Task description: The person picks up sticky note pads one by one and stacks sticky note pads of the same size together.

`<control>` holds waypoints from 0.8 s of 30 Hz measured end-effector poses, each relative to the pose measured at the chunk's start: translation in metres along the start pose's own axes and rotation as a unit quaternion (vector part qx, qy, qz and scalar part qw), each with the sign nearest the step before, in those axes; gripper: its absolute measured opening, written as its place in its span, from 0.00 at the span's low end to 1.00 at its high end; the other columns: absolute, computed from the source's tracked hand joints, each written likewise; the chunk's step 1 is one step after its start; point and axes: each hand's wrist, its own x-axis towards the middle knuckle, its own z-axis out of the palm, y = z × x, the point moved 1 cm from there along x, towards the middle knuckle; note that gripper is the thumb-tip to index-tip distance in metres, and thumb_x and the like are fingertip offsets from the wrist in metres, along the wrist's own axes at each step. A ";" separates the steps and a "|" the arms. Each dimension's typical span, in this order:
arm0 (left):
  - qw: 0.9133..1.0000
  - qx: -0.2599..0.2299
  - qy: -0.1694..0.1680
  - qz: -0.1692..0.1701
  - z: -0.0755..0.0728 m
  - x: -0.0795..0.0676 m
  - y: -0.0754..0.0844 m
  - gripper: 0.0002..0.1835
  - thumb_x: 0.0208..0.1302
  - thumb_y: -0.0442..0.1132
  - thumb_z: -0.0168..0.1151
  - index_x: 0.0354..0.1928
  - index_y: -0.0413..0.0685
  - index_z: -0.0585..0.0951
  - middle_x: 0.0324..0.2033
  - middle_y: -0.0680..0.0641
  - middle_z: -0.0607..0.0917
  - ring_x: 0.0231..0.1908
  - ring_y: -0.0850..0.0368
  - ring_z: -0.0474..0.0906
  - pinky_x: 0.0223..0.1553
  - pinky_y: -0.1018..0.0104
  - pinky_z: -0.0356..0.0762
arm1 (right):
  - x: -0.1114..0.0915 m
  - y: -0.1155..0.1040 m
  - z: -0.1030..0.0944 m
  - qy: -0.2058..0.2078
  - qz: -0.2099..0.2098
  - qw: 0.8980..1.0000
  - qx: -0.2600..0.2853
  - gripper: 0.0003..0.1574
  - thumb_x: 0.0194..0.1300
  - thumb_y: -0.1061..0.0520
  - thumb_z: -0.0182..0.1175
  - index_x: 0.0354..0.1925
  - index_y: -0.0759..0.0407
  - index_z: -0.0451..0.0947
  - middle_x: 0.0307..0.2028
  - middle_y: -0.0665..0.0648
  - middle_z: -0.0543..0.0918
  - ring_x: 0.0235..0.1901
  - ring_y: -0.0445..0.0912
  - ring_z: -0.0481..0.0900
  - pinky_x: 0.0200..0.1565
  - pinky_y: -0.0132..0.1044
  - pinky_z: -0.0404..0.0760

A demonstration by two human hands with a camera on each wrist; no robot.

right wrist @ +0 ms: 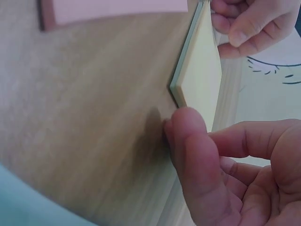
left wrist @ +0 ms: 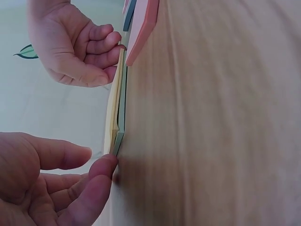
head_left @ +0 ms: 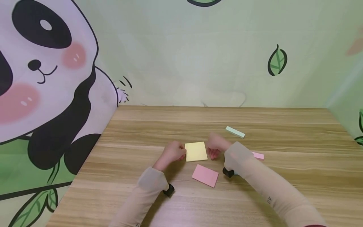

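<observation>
A yellow sticky-note pad (head_left: 196, 151) lies flat on the table, stacked on a green pad (left wrist: 122, 106) whose edge shows below it in both wrist views. At its left side, my left hand (head_left: 173, 152) touches the stack's edge with its fingertips, the thumb standing apart. My right hand (head_left: 217, 145) is at the opposite side, its fingertips against or very close to the edge; which one I cannot tell. Neither hand is curled round the stack. Nearer to me, a pink sticky-note pad (head_left: 205, 175) lies at an angle.
A narrow pale green pad (head_left: 235, 132) lies beyond my right hand. Partly behind my right sleeve are a narrow pink pad (head_left: 258, 155) and a light blue item (head_left: 237, 172). The wooden table (head_left: 297, 132) ends at a panda-print backdrop (head_left: 175, 63).
</observation>
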 end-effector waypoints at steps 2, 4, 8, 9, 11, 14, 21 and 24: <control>1.000 -0.004 -0.002 -0.002 0.000 0.000 0.000 0.12 0.57 0.36 0.52 0.18 0.43 0.77 0.13 0.50 0.78 0.12 0.63 0.68 0.16 0.74 0.66 | -0.001 0.000 0.001 -0.004 0.003 1.000 0.001 0.15 0.55 0.67 0.45 0.16 0.70 0.73 0.10 0.56 0.74 0.09 0.43 0.72 0.16 0.32 0.75; 1.000 -0.006 0.000 -0.001 0.000 0.001 0.000 0.12 0.57 0.36 0.52 0.18 0.43 0.76 0.12 0.51 0.77 0.12 0.63 0.68 0.16 0.74 0.66 | -0.001 -0.001 0.002 -0.006 0.011 1.000 0.001 0.15 0.55 0.66 0.45 0.16 0.68 0.71 0.10 0.56 0.73 0.09 0.43 0.72 0.16 0.32 0.75; 1.000 -0.015 0.006 -0.001 0.000 0.002 0.001 0.13 0.57 0.36 0.52 0.17 0.43 0.76 0.12 0.51 0.76 0.12 0.63 0.68 0.16 0.73 0.67 | -0.001 -0.001 0.004 -0.007 0.022 1.000 -0.001 0.14 0.56 0.66 0.46 0.16 0.66 0.70 0.10 0.56 0.74 0.09 0.43 0.73 0.15 0.31 0.74; 1.000 -0.020 0.007 -0.004 0.000 0.002 0.001 0.13 0.57 0.36 0.52 0.17 0.43 0.76 0.12 0.51 0.76 0.12 0.63 0.68 0.16 0.73 0.67 | -0.001 -0.001 0.005 -0.006 0.022 1.000 -0.002 0.14 0.56 0.66 0.46 0.16 0.66 0.70 0.10 0.56 0.74 0.09 0.43 0.73 0.15 0.31 0.74; 1.000 -0.026 0.009 -0.010 0.001 0.002 0.000 0.13 0.57 0.35 0.52 0.16 0.43 0.76 0.11 0.51 0.76 0.12 0.63 0.68 0.16 0.74 0.68 | -0.001 -0.001 0.006 -0.007 0.022 1.000 0.000 0.13 0.56 0.66 0.46 0.17 0.66 0.70 0.10 0.56 0.74 0.10 0.43 0.73 0.15 0.31 0.75; 0.999 -0.033 0.010 -0.021 0.002 0.003 0.000 0.13 0.56 0.35 0.51 0.16 0.43 0.75 0.11 0.52 0.75 0.12 0.64 0.68 0.15 0.74 0.68 | -0.002 -0.001 0.007 -0.009 0.024 1.000 0.003 0.13 0.56 0.66 0.46 0.18 0.67 0.71 0.10 0.56 0.75 0.10 0.43 0.73 0.15 0.31 0.75; 0.999 -0.032 0.014 -0.023 0.001 0.003 0.000 0.12 0.56 0.35 0.51 0.16 0.43 0.76 0.11 0.52 0.75 0.12 0.64 0.68 0.16 0.74 0.68 | -0.002 -0.001 0.006 -0.010 0.010 1.000 -0.016 0.13 0.56 0.66 0.45 0.18 0.67 0.71 0.10 0.55 0.74 0.10 0.42 0.73 0.16 0.31 0.75; 0.999 -0.004 0.027 -0.017 -0.001 -0.002 0.004 0.12 0.56 0.36 0.52 0.17 0.43 0.76 0.11 0.53 0.74 0.12 0.63 0.65 0.15 0.74 0.64 | -0.004 -0.001 0.002 -0.008 -0.015 0.999 -0.039 0.15 0.57 0.66 0.44 0.18 0.68 0.72 0.11 0.55 0.74 0.10 0.43 0.73 0.18 0.33 0.76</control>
